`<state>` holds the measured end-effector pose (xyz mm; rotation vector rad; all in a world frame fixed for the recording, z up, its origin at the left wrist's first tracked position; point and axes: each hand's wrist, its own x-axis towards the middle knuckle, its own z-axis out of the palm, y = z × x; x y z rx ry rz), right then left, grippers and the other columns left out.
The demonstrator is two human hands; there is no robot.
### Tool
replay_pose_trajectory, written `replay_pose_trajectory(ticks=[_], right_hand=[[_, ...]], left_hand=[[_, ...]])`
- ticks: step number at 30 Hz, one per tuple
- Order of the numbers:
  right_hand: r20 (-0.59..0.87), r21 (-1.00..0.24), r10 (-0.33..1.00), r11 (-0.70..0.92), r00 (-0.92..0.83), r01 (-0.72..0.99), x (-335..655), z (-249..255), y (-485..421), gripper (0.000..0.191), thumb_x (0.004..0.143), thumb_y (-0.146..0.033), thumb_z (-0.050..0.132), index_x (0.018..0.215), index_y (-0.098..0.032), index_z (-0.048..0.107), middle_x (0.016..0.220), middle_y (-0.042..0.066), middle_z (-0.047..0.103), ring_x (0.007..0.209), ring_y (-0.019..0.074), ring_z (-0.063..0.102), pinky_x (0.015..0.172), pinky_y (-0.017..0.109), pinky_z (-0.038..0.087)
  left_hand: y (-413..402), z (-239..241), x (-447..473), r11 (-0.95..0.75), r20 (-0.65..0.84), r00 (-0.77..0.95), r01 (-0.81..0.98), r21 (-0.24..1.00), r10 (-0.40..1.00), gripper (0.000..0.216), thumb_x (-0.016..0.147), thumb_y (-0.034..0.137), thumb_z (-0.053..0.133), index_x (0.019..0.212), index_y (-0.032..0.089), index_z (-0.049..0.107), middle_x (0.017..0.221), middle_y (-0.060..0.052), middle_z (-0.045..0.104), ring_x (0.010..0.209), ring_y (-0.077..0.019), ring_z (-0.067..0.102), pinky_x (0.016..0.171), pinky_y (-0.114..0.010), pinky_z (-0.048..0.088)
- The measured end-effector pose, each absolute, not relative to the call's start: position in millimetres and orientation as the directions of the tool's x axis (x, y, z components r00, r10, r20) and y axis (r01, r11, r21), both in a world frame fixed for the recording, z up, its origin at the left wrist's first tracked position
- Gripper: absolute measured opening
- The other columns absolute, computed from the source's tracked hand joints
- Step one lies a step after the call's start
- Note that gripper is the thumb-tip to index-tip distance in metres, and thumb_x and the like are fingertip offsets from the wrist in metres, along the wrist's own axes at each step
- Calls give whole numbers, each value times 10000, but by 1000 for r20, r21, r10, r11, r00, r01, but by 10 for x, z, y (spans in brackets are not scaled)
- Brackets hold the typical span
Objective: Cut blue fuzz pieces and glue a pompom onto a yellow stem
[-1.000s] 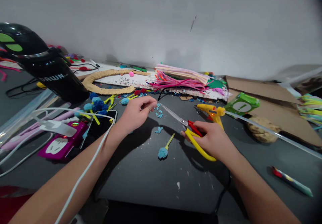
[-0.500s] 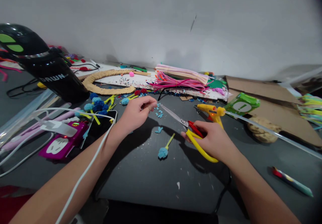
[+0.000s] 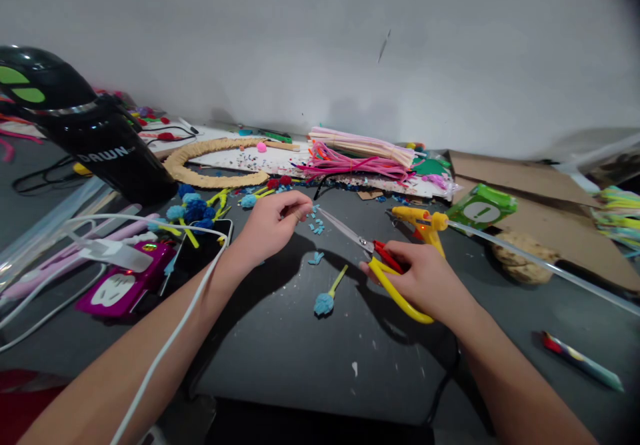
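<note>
My right hand (image 3: pixel 417 278) grips a pair of scissors (image 3: pixel 380 258) with red and yellow handles, its blades pointing up and left. The blade tips come close to the fingertips of my left hand (image 3: pixel 280 221), which is closed in a pinch. Whatever those fingers hold is too small or hidden to make out. Small blue clippings (image 3: pixel 316 225) lie on the table just below the blade tips, and a few more sit nearer me. In front of me rests a blue fluffy flower (image 3: pixel 324 303) on a yellow-green stem.
A yellow glue gun (image 3: pixel 423 218) stands right of the scissors, near a green pack (image 3: pixel 483 206). Bundled pink pipe cleaners (image 3: pixel 357 158) lie at the back. Left are a black bottle (image 3: pixel 115 145), a purple power strip (image 3: pixel 125 281) and blue flowers (image 3: pixel 197 208). A white cable crosses my left forearm.
Both hands hold almost the same place. The scissor blades look slightly closer together; little else differs.
</note>
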<state>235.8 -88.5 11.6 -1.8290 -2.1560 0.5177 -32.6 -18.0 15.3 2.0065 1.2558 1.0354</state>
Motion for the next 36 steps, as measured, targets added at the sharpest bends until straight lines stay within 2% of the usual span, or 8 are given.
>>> replay_pose_trajectory(ticks=[13, 18, 27, 32, 36], right_hand=[[-2, -437, 982, 170, -190, 883, 2381, 92, -879, 467, 786, -601, 616, 610, -213, 424, 545, -27, 427, 552, 129, 382, 511, 257, 253], [35, -490, 985, 166, -171, 856, 2384, 94, -902, 435, 785, -616, 598, 652, -214, 501, 568, -6, 507, 539, 131, 406, 493, 259, 254], [3, -503, 987, 140, -160, 853, 2380, 113, -893, 409, 787, -568, 630, 651, -220, 463, 567, -26, 491, 547, 130, 430, 503, 257, 266], [3, -492, 986, 144, -164, 859, 2370, 120, -895, 413, 782, -556, 643, 650, -218, 445, 562, -35, 472, 551, 124, 410, 506, 253, 261], [9, -470, 987, 148, -163, 870, 2367, 135, -893, 434, 776, -560, 649, 640, -218, 419, 546, -41, 438, 547, 123, 389, 509, 256, 255]], left_hand=[[-175, 142, -335, -418, 324, 268, 483, 769, 907, 178, 888, 277, 540, 823, 155, 652, 688, -9, 619, 635, -127, 533, 576, -231, 396], [-188, 165, -328, -408, 316, 264, 472, 781, 911, 188, 893, 295, 547, 818, 154, 646, 680, -4, 607, 616, -121, 508, 565, -231, 375], [-208, 167, -339, -322, 229, 284, 346, 881, 931, 280, 940, 339, 472, 716, 174, 512, 647, 16, 458, 610, -123, 410, 575, -259, 334], [-214, 172, -322, -314, 217, 298, 335, 888, 930, 334, 956, 346, 445, 664, 185, 436, 627, 25, 396, 590, -116, 370, 553, -261, 311], [-220, 169, -311, -325, 227, 302, 331, 886, 926, 337, 968, 355, 426, 677, 185, 435, 639, 24, 393, 590, -115, 362, 551, -262, 310]])
